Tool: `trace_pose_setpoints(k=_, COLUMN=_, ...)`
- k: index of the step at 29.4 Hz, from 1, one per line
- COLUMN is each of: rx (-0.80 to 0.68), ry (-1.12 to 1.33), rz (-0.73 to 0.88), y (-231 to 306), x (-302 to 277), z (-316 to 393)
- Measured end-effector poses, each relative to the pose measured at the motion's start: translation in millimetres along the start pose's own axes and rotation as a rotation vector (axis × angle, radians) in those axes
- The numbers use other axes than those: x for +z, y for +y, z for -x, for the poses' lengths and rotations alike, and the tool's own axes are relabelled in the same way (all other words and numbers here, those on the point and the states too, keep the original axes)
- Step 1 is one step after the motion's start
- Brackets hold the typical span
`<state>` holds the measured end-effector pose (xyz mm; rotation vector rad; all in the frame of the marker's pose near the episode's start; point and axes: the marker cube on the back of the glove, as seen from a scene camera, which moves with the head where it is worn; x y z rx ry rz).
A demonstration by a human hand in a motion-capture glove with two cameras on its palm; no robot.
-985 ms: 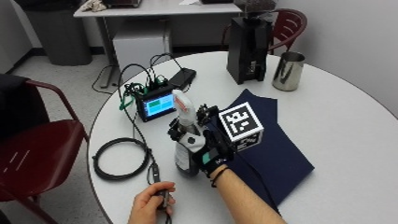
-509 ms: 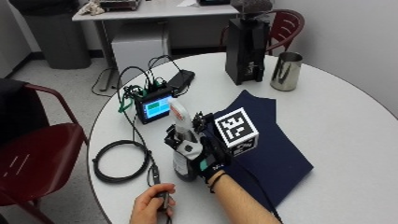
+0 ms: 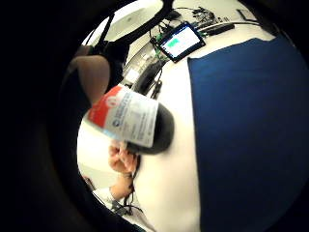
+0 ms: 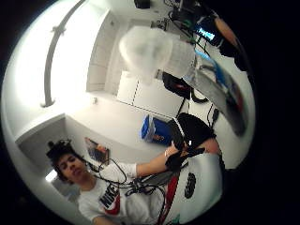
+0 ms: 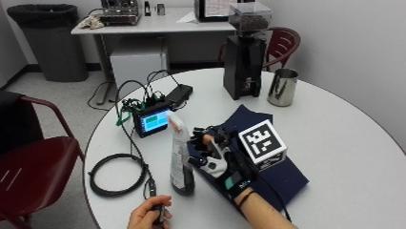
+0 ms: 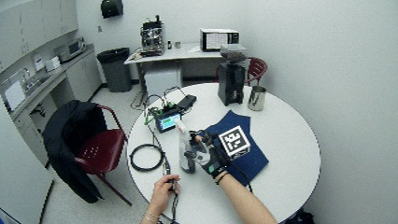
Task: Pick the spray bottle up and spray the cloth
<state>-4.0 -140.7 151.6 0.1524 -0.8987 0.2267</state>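
Observation:
A clear spray bottle with a white head and a red and white label stands upright just left of the dark blue cloth on the round white table. My gloved right hand lies over the cloth's left edge, its fingers curled round the bottle's upper body. I cannot tell whether the base touches the table. In the little finger side palm view the labelled bottle is close beside the cloth. The thumb side palm view shows the white spray head.
A small lit screen device with cables sits behind the bottle. A coiled black cable lies to its left. The bare left hand holds a cable end at the near edge. A black grinder and a metal cup stand at the back.
The outside view has shifted a little. My hand keeps its hold on the bottle, and both have come slightly nearer the table's front edge.

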Motion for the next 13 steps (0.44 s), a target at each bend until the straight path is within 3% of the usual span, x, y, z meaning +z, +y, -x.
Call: trace_pose_setpoints(k=13, rx=0.035, ry=0.201, rz=-0.098, y=58.3, x=-99.3, z=-13.9)
